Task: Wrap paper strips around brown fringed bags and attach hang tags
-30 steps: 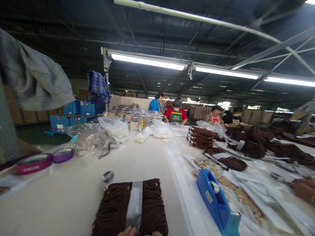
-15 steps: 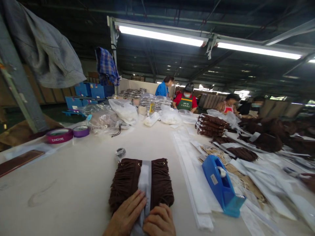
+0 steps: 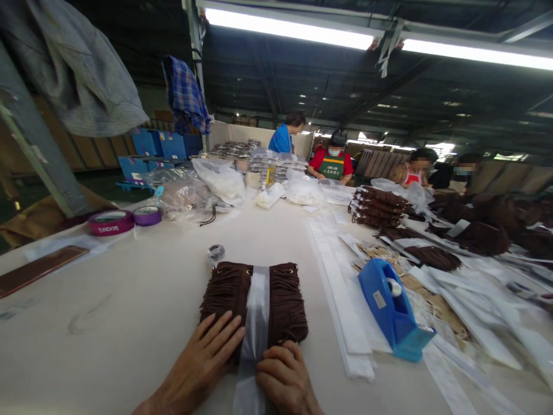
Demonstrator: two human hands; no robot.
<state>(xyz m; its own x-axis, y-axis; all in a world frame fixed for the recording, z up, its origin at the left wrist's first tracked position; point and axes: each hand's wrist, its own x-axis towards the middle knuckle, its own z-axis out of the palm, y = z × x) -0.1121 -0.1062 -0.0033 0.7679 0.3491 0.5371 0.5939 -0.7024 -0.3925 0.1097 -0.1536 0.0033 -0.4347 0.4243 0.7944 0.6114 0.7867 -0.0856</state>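
Note:
A dark brown fringed bag point(image 3: 287, 302) lies on the white table in front of me. Down its middle runs a translucent whitish strip point(image 3: 256, 311), which hangs past the near edge toward me. My left hand point(image 3: 207, 354) rests flat on the bag's lower left part, fingers spread, fingertips close to the strip. At the lower right edge of the bag, my right hand point(image 3: 285, 372) is closed with curled fingers around the bag's edge, right beside the strip; its thumb is hidden. A small wrapped ring-like piece point(image 3: 215, 253) lies at the bag's upper left corner.
A blue tape dispenser point(image 3: 391, 308) and long white strips point(image 3: 341, 305) lie to the right. Stacked brown bags point(image 3: 378, 206) stand behind them. Tape rolls point(image 3: 111, 222) and a brown phone-like slab point(image 3: 41, 270) are at left. Co-workers point(image 3: 332, 161) are across the table.
My left hand has moved left off the strip and flattened onto the bag with fingers spread. My right hand stays curled at the lower edge. The view has tilted slightly down.

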